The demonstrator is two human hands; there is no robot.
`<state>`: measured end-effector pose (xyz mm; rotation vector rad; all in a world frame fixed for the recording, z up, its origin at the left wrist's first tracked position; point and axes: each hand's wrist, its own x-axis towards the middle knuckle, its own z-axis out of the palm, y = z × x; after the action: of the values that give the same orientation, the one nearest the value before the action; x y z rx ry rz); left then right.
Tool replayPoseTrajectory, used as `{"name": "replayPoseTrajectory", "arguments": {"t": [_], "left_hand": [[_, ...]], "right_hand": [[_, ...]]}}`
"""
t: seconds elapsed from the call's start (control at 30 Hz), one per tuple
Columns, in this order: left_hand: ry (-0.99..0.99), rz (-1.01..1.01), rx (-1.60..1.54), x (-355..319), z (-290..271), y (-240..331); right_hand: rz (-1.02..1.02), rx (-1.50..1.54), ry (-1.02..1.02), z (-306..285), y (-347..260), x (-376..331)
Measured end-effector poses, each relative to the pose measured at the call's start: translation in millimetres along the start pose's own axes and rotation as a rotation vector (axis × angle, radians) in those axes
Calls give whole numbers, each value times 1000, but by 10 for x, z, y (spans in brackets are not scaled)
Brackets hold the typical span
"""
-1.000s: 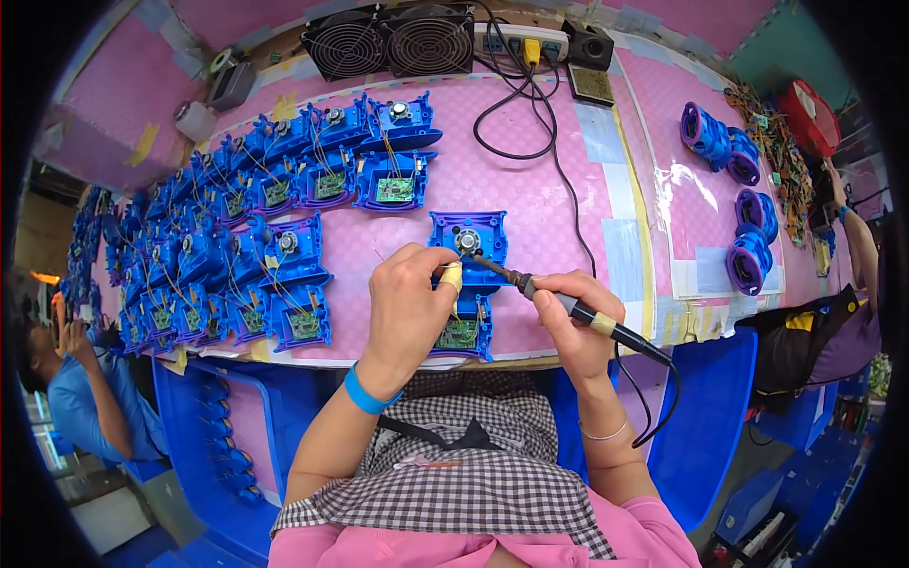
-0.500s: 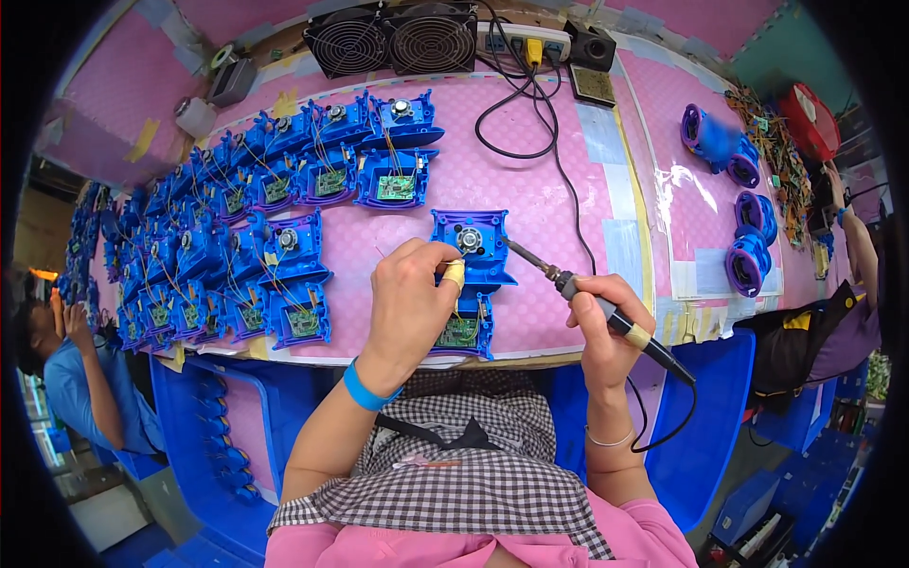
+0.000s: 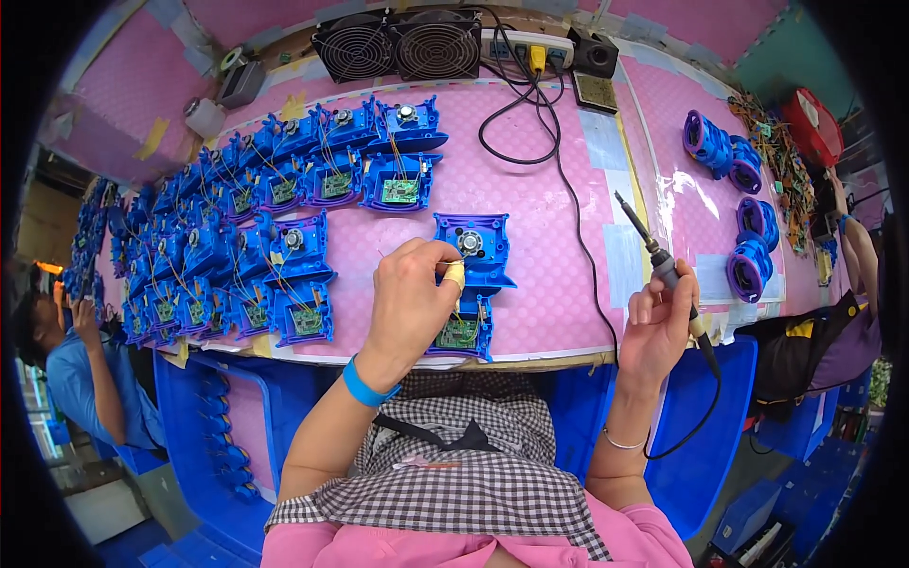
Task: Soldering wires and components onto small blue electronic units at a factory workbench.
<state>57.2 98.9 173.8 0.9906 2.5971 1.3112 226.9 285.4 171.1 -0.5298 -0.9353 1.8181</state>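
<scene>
My left hand (image 3: 409, 298), a yellow cover on one fingertip, pinches a thin wire beside the speaker (image 3: 470, 243) of a blue plastic housing (image 3: 492, 225). The fingers hide most of that wire. The housing lies open at the table's front edge, its lower half holding a green circuit board (image 3: 458, 333). Off to the right, my right hand (image 3: 658, 327) grips a soldering iron (image 3: 666, 270) by its handle. The iron's tip points up and away to the left, apart from the housing.
Rows of similar opened housings (image 3: 400, 180) fill the left side. Fans (image 3: 436, 47), a power strip (image 3: 516, 43) and an iron stand (image 3: 595, 57) are at the back. Blue-purple round parts (image 3: 746, 270) lie right. Blue bins (image 3: 705, 445) stand below the edge. Other people work at both sides.
My right hand has drawn the soldering iron away from the speaker to the right, and its tip now points more upward. My left hand stays at the housing.
</scene>
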Motion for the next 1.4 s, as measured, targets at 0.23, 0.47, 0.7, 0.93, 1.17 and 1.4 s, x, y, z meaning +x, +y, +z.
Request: {"name": "replayPoseTrajectory", "arguments": {"t": [0.23,0.47,0.7,0.93,1.17,1.4], "left_hand": [[57,77,85,-201,-362,388],[-469,147,553,-166,200,346],[25,57,590,-311,-893,20],[545,-49,1049,528,-2444,-1091],[495,-322,1000,940,-2290,-1853],[752,-88,360,338,-2234,-796]], "right_hand": [[38,107,-34,-102,29,245],[-136,-50,-78,352,419,347],[-432,-437,-90,180,672,142],[-468,-485,-127,199,720,167],[-465,-569,-160,252,723,124],[-495,-468,-249,317,775,88]]}}
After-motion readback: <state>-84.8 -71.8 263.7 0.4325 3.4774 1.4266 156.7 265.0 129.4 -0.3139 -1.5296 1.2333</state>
